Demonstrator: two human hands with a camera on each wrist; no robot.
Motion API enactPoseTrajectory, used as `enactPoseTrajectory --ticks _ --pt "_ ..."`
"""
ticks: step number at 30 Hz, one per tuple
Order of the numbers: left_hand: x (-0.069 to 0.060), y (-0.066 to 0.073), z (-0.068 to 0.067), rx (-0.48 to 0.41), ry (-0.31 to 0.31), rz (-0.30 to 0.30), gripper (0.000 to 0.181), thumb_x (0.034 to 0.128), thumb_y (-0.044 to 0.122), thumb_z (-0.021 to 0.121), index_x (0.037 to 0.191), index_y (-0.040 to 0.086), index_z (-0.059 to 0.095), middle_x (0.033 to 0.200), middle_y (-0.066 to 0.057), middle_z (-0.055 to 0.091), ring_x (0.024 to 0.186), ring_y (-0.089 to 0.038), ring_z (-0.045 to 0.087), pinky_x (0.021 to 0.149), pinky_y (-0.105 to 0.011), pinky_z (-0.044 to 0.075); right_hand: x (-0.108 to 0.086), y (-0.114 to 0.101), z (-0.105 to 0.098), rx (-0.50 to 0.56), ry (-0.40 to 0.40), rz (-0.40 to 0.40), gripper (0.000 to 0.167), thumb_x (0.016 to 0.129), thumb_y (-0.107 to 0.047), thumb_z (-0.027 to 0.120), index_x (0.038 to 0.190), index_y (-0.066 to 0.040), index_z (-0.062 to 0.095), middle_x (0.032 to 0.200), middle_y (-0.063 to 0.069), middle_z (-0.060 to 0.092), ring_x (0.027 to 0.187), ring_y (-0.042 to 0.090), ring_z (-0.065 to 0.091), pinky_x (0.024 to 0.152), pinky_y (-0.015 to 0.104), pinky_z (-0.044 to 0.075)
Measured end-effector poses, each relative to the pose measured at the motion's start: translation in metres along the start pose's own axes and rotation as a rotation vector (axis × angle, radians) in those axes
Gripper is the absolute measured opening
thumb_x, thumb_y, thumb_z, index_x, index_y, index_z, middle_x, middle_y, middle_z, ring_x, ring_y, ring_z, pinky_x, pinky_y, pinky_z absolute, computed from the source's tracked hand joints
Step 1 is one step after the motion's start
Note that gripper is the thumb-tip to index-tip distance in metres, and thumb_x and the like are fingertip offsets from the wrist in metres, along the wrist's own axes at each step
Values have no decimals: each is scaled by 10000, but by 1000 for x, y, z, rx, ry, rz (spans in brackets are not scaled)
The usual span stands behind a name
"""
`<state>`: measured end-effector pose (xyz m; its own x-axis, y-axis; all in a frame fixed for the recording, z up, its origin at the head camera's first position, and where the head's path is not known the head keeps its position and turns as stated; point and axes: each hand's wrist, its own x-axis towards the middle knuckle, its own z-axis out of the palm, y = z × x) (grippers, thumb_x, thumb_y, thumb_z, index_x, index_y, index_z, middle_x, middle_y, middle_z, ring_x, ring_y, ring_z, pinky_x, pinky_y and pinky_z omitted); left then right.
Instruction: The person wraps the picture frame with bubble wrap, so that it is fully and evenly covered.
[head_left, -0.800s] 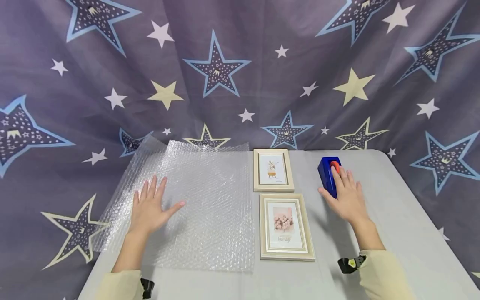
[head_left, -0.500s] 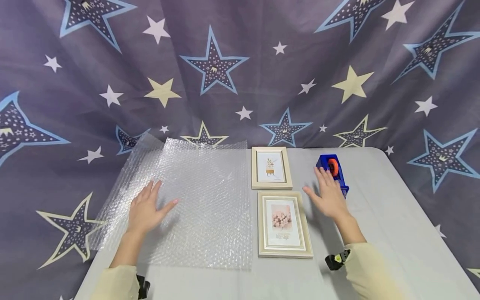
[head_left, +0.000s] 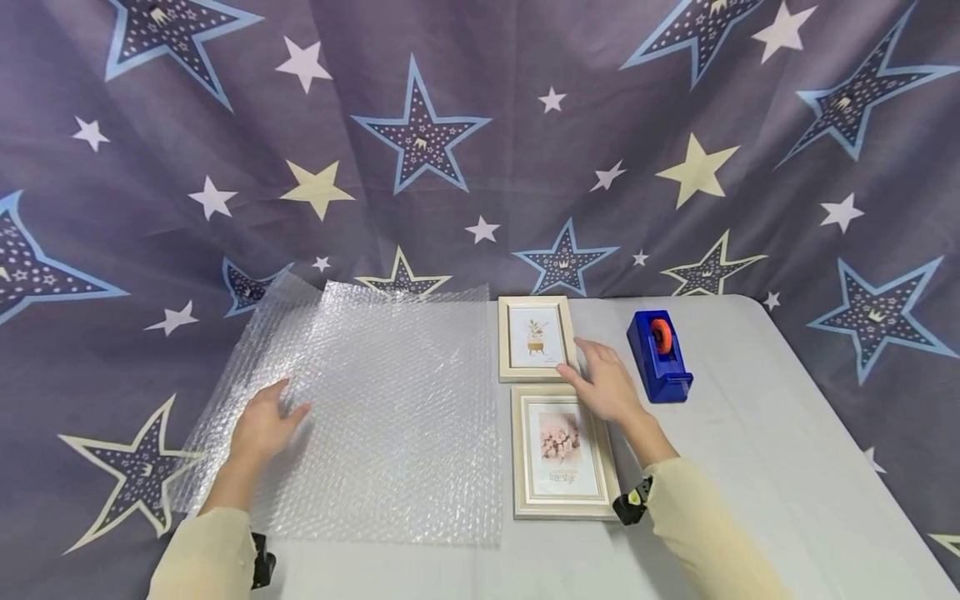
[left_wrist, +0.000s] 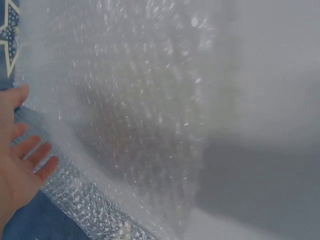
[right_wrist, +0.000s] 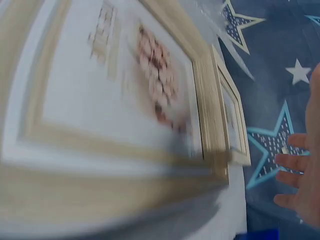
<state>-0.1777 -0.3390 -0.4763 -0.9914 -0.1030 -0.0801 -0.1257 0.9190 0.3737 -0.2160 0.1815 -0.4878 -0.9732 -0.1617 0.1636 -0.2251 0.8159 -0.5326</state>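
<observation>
Right hand (head_left: 606,390) wide, thumb held off from the fingers, nothing in its grasp; it sits over the upper right corner of the large picture frame (head_left: 558,454), thumb above the near corner of the small picture frame (head_left: 535,335). Contact with either: cannot tell. Forearm slants in from the lower right of the large frame, probably because that side leaves the arm a free approach. Left hand (head_left: 258,425) well left of the large frame, thumb apart, fingers loosely bent, no grip seen; it lies over the bubble wrap (head_left: 408,458), touching or not unclear. Small frame just beyond the large one, both flat and face up, likely so that they rest steady and the prints show. Wrap spread just left of the large frame, its left side past the table (head_left: 750,433) edge; sheet seems too broad for that space. Tape dispenser (head_left: 669,382) stands on its base, right of the large frame and farther back, cutting end toward the person, presumably for easy reach. Star-printed curtain (head_left: 465,217) behind all.
</observation>
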Motion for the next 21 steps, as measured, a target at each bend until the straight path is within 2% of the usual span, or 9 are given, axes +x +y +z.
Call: enactPoseTrajectory --ticks 2,5,12,18,21 --pt "3 -3 -2 -13 -46 -46 709 965 363 515 1457 -82 262 1438 -392 302 1289 -580 321 1064 -666 316 7 -6 5 34 -14 0 691 956 -515 491 1441 -32 401 1458 211 456 1374 394 387 1149 540 325" --pt "9 -5 -4 -45 -73 -82 692 971 337 502 1453 -94 254 1420 -398 319 1278 -573 347 1055 -656 339 16 -15 12 80 -38 2 673 964 -505 484 1427 -20 420 1445 221 467 1369 397 393 1152 537 328" --pt "17 -10 2 -72 -119 -115 663 972 319 477 1427 -121 282 1382 -377 405 1229 -524 459 1011 -605 421 29 -30 32 161 -98 37 607 973 -456 498 1388 -13 475 1392 197 537 1333 372 459 1134 506 368" --pt "25 -19 1 -78 -136 -145 629 971 321 454 1379 -144 341 1287 -363 513 1153 -504 520 964 -566 464 44 -50 46 256 -125 9 542 946 -373 585 1303 33 554 1199 187 667 1105 338 644 959 454 529" --pt "24 -23 3 -83 -142 -157 596 970 318 450 1343 -143 389 1271 -369 519 1135 -506 528 945 -558 473 47 -56 53 300 -150 18 486 938 -313 609 1268 43 580 1135 178 696 1040 321 671 920 428 552"
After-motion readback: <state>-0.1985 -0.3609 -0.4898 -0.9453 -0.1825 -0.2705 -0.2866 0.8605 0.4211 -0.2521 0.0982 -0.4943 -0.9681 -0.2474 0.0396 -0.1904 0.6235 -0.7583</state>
